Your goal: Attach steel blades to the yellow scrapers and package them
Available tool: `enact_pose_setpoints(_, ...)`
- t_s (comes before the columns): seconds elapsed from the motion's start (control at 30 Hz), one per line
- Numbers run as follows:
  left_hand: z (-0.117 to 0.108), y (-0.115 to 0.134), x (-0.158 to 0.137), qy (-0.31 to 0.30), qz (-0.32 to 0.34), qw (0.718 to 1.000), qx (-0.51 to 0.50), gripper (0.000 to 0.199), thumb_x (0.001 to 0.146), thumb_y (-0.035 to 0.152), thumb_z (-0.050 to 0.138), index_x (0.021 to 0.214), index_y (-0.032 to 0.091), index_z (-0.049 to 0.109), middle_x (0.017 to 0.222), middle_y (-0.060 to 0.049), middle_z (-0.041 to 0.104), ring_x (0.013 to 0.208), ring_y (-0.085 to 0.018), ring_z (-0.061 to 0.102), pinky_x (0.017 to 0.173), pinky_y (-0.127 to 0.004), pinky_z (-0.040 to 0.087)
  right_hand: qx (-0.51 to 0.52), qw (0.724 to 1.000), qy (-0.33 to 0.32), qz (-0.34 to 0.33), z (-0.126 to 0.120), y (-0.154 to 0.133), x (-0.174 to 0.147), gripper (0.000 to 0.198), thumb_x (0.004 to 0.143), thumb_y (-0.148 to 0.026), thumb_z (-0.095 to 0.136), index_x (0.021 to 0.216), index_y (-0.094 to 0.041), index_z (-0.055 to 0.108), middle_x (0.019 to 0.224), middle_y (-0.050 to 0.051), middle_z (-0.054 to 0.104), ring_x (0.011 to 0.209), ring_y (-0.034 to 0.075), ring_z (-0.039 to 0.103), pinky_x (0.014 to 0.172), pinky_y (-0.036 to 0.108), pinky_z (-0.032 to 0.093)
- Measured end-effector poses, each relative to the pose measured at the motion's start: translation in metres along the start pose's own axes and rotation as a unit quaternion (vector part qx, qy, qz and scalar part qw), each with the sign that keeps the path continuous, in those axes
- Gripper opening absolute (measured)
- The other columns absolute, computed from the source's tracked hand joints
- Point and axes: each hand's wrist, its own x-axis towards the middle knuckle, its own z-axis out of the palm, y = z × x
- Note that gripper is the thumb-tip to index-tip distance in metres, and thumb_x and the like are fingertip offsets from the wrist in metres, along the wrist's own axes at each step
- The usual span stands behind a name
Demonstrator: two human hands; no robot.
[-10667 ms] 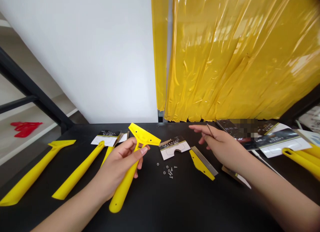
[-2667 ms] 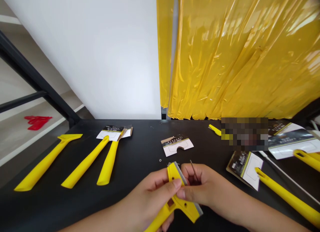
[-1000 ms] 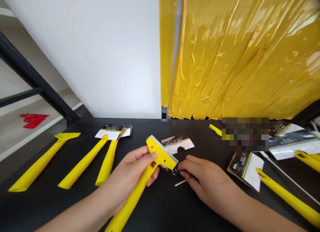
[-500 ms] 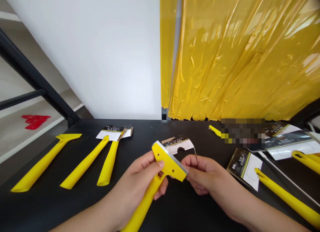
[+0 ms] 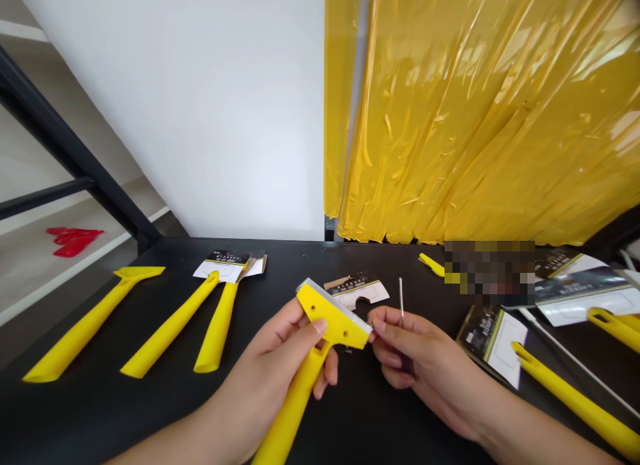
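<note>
My left hand (image 5: 295, 351) is closed around the neck of a yellow scraper (image 5: 334, 318), thumb lying on its wide head. A grey metal strip runs along the head's far edge, and two small holes show in the yellow face. My right hand (image 5: 410, 348) is closed on a thin metal rod (image 5: 401, 298) that sticks up between its fingers; the rod's lower end is hidden, so its kind is unclear. The right fingertips are at the right end of the scraper head. Behind the head lies a black and white packaging card (image 5: 367, 293) with a cut-out.
Left on the black table (image 5: 170, 411) lie a bare yellow scraper (image 5: 85, 325) and two carded scrapers (image 5: 173, 325). At right are another carded scraper (image 5: 575, 391), more packages (image 5: 585, 298) and a white cable (image 5: 585, 361). Yellow plastic sheeting (image 5: 475, 118) hangs behind.
The scraper head has shifted slightly left and up in my left hand. My right hand has turned, so the metal rod now points straight up and shows more of its length.
</note>
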Motion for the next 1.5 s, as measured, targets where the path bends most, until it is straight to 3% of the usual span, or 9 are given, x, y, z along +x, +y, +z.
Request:
enact_pose_setpoints(0.17, -0.003, 0.009, -0.005, 0.05, 0.092, 0.987, 0.12, 0.018, 0.101, 0.038, 0.063, 0.099, 0.021, 0.071, 0.085, -0.004, 0.075, 0.066, -0.016, 0.065, 0.066, -0.027, 0.052, -0.029, 0.999, -0.004, -0.022, 0.005, -0.005, -0.004, 0.02, 0.095, -0.035, 0.077, 0.095, -0.017, 0.067, 0.091, 0.001, 0.056, 0.065, 0.01, 0.03, 0.053, 0.024, 0.019)
enact_pose_setpoints(0.33, -0.003, 0.012, -0.008, 0.082, 0.139, 0.967, 0.197, 0.016, 0.098, 0.035, 0.066, 0.092, 0.023, 0.075, 0.096, -0.005, 0.068, 0.07, -0.018, 0.066, 0.065, -0.028, 0.056, -0.083, 0.996, -0.011, -0.015, 0.012, -0.003, -0.009, 0.029, 0.093, -0.044, 0.079, 0.097, -0.017, 0.069, 0.075, -0.003, 0.046, 0.064, 0.01, 0.028, 0.055, 0.025, 0.021)
enact_pose_setpoints(0.47, -0.004, 0.017, -0.011, 0.051, 0.194, 0.919, 0.34, 0.019, 0.101, 0.029, 0.061, 0.096, 0.026, 0.079, 0.103, -0.005, 0.067, 0.075, -0.017, 0.067, 0.069, -0.027, 0.055, -0.089, 0.996, -0.006, -0.008, 0.015, -0.002, -0.01, 0.036, 0.088, -0.049, 0.083, 0.089, -0.016, 0.068, 0.068, -0.005, 0.042, 0.062, 0.01, 0.028, 0.055, 0.026, 0.021)
enact_pose_setpoints(0.53, -0.005, 0.016, -0.012, 0.031, 0.244, 0.876, 0.415, 0.027, 0.102, 0.025, 0.059, 0.119, 0.031, 0.078, 0.11, -0.005, 0.067, 0.078, -0.017, 0.068, 0.072, -0.026, 0.055, -0.066, 0.998, 0.001, -0.004, 0.017, -0.002, -0.011, 0.037, 0.085, -0.048, 0.086, 0.085, -0.016, 0.067, 0.071, -0.003, 0.046, 0.062, 0.01, 0.03, 0.055, 0.025, 0.022)
enact_pose_setpoints(0.67, -0.007, 0.0, -0.011, -0.012, 0.319, 0.767, 0.556, 0.053, 0.104, 0.019, 0.053, 0.154, 0.036, 0.056, 0.121, -0.007, 0.069, 0.089, -0.019, 0.073, 0.079, -0.027, 0.059, 0.021, 1.0, 0.008, 0.001, 0.019, -0.001, -0.012, 0.033, 0.081, -0.038, 0.09, 0.08, -0.015, 0.067, 0.077, -0.001, 0.052, 0.063, 0.009, 0.034, 0.054, 0.024, 0.022)
enact_pose_setpoints(0.83, -0.009, -0.023, -0.004, 0.01, 0.427, 0.579, 0.694, 0.054, 0.102, 0.014, 0.054, 0.157, 0.013, 0.049, 0.115, -0.013, 0.072, 0.09, -0.026, 0.073, 0.074, -0.037, 0.066, 0.084, 0.995, 0.022, 0.046, 0.021, 0.004, -0.013, 0.033, 0.074, -0.034, 0.095, 0.081, -0.013, 0.071, 0.074, -0.001, 0.049, 0.064, 0.009, 0.036, 0.054, 0.022, 0.023)
enact_pose_setpoints(0.93, -0.009, -0.025, -0.002, 0.016, 0.432, 0.513, 0.741, 0.054, 0.101, 0.011, 0.056, 0.155, 0.007, 0.049, 0.114, -0.014, 0.071, 0.091, -0.027, 0.071, 0.073, -0.039, 0.067, 0.105, 0.993, 0.018, 0.059, 0.022, 0.005, -0.014, 0.032, 0.073, -0.034, 0.096, 0.082, -0.012, 0.074, 0.075, 0.0, 0.05, 0.065, 0.009, 0.037, 0.053, 0.021, 0.023)
enact_pose_setpoints(1.17, -0.009, -0.018, -0.002, 0.049, 0.42, 0.475, 0.772, 0.057, 0.098, 0.006, 0.056, 0.155, 0.007, 0.05, 0.114, -0.015, 0.067, 0.092, -0.028, 0.068, 0.073, -0.041, 0.066, 0.117, 0.99, 0.033, 0.067, 0.022, 0.002, -0.023, 0.034, 0.075, -0.043, 0.094, 0.086, -0.015, 0.079, 0.077, 0.001, 0.052, 0.067, 0.011, 0.039, 0.054, 0.022, 0.028)
enact_pose_setpoints(1.5, 0.001, -0.02, -0.001, 0.042, 0.409, 0.437, 0.8, 0.048, 0.098, 0.008, 0.055, 0.145, 0.007, 0.06, 0.111, -0.012, 0.073, 0.09, -0.029, 0.069, 0.066, -0.039, 0.06, -0.02, 0.993, 0.114, -0.003, 0.024, 0.014, -0.015, 0.052, 0.066, -0.047, 0.098, 0.105, -0.02, 0.078, 0.073, -0.002, 0.058, 0.055, 0.007, 0.034, 0.051, 0.024, 0.026)
